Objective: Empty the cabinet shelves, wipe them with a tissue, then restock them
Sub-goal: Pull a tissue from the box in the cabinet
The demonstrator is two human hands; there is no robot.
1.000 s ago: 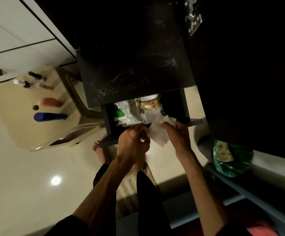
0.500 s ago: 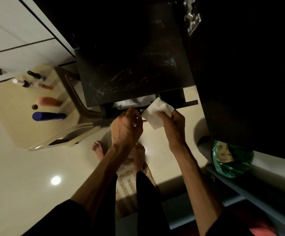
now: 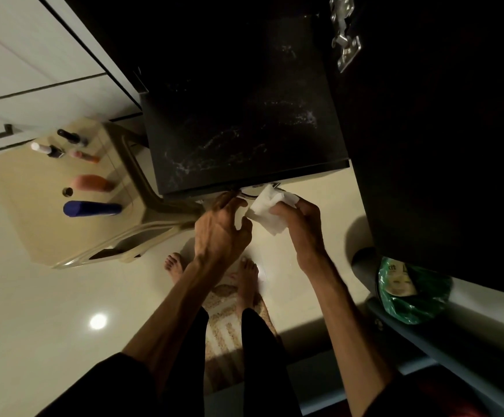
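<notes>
Hands at shelf front edge, frame centre.
Right hand grips tissue; left hand curls on handle. Floor open lower left. Bag lettering unreadable.

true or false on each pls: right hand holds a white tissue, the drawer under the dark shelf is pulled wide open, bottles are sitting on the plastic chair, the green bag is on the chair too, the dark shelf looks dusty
1. The right hand holds a white tissue. True.
2. The drawer under the dark shelf is pulled wide open. False: it is pushed almost fully in, with only its metal handle showing at the shelf's front edge, where the fingers of the left hand rest.
3. Bottles sit on the plastic chair. True: among them a blue bottle and an orange one.
4. The green bag is on the chair too. False: it sits on a ledge at the right, below the dark cabinet.
5. The dark shelf looks dusty. True: pale streaks show across it.
</notes>
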